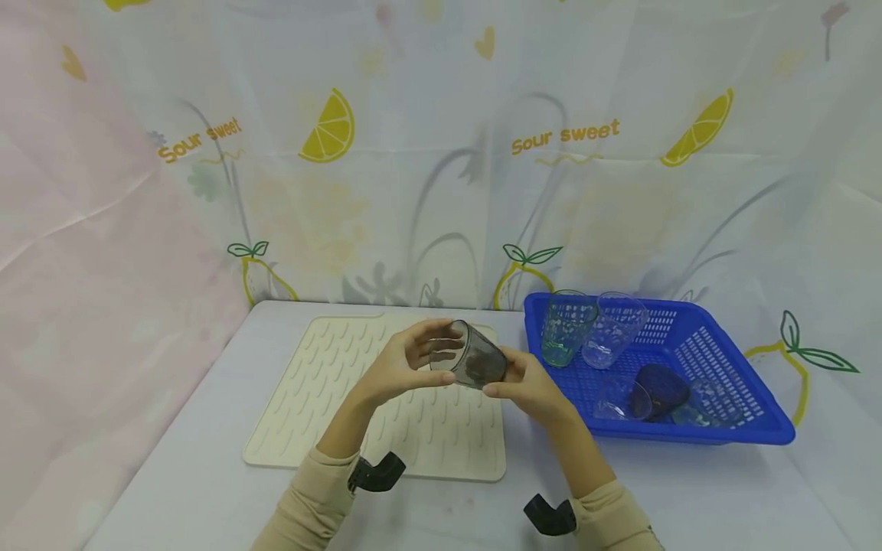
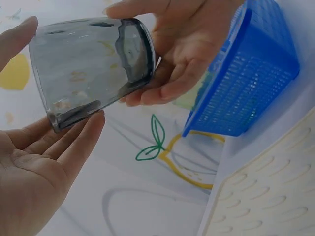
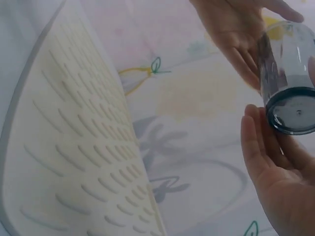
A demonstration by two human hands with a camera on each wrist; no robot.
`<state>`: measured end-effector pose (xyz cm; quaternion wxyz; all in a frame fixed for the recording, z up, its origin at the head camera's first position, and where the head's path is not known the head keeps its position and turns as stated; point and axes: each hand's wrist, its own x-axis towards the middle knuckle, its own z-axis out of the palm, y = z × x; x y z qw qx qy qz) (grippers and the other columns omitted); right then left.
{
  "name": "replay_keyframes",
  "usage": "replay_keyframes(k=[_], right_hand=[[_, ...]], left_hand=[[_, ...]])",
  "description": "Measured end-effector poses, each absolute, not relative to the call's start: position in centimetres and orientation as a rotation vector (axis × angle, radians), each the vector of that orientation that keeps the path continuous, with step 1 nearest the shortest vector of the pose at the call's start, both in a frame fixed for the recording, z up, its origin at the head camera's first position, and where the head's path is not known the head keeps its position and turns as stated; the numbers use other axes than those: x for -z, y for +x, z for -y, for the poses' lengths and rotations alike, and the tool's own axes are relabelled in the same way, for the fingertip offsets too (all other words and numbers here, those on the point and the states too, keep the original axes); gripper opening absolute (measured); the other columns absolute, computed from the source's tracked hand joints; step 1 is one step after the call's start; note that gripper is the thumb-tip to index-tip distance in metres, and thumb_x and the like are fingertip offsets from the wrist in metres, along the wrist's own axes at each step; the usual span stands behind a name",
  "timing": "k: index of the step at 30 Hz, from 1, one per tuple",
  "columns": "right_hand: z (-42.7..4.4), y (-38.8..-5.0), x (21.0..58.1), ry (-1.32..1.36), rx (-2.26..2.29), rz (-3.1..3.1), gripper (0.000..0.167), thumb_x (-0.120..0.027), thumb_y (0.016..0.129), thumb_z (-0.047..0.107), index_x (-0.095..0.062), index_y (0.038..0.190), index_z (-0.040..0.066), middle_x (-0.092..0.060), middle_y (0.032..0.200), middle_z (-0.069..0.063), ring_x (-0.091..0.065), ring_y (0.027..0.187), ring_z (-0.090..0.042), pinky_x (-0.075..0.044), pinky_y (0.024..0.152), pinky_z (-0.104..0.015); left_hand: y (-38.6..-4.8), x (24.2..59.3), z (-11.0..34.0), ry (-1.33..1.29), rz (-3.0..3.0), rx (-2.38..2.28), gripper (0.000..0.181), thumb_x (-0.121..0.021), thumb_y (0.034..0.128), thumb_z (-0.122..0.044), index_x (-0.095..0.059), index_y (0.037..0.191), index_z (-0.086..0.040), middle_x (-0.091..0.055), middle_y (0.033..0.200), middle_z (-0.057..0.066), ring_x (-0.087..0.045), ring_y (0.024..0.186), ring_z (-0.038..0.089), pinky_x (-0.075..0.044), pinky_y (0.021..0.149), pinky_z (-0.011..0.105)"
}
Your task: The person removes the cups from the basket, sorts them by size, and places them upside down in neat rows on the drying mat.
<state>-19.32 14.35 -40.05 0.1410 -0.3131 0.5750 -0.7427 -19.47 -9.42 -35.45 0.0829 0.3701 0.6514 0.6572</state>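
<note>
A smoky grey drinking glass (image 1: 481,361) is held tilted on its side in the air, above the right part of a cream drying mat (image 1: 331,398). My left hand (image 1: 396,367) grips it near the rim, thumb on one side and fingers on the other. At the thick base, my right hand (image 1: 534,386) holds it between thumb and fingers. The left wrist view shows the see-through wall of the glass (image 2: 83,69) between both hands. In the right wrist view the round base of the glass (image 3: 298,112) faces the camera.
A blue plastic basket (image 1: 751,383) stands on the right of the white table (image 1: 186,451). Inside are a greenish glass (image 1: 563,337), a clear glass (image 1: 613,337), a dark bluish glass (image 1: 661,390) and other clear glasses lying down. A printed curtain (image 1: 413,191) hangs behind.
</note>
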Motion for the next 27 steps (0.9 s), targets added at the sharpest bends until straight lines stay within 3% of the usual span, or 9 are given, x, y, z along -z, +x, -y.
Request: replay_keyframes(k=[6, 13, 27], right_hand=[[-15.5, -19.5, 38.8, -0.862, 2.126, -1.780, 0.068, -0.072, 0.083, 0.010, -0.034, 0.130, -0.021, -0.059, 0.115, -0.003, -0.062, 0.103, -0.014, -0.054, 0.085, -0.025], [-16.2, -19.6, 36.8, -0.880, 2.101, -1.946, 0.062, -0.074, 0.081, 0.011, -0.044, 0.129, -0.013, -0.061, 0.114, 0.001, -0.062, 0.101, -0.013, -0.054, 0.084, -0.024], [-16.2, -20.0, 34.3, -1.084, 1.964, -2.103, 0.064, -0.076, 0.080, 0.011, -0.044, 0.127, -0.017, -0.060, 0.113, -0.002, -0.061, 0.096, -0.012, -0.055, 0.078, -0.024]], left_hand=[[-19.2, 35.8, 9.5, 1.038, -2.112, -1.853, 0.083, -0.077, 0.0785, -0.025, -0.032, 0.139, 0.008, -0.044, 0.134, 0.024, -0.053, 0.119, 0.034, -0.044, 0.102, 0.034], [-18.6, 35.7, 8.9, 0.949, -2.223, -1.765, 0.074, -0.074, 0.0783, -0.012, -0.035, 0.138, 0.007, -0.046, 0.135, 0.023, -0.055, 0.116, 0.034, -0.043, 0.103, 0.040], [-18.6, 36.6, 7.8, 0.971, -2.254, -1.728, 0.070, -0.074, 0.0748, -0.012, -0.040, 0.133, 0.004, -0.050, 0.129, 0.019, -0.051, 0.122, 0.032, -0.039, 0.106, 0.040]])
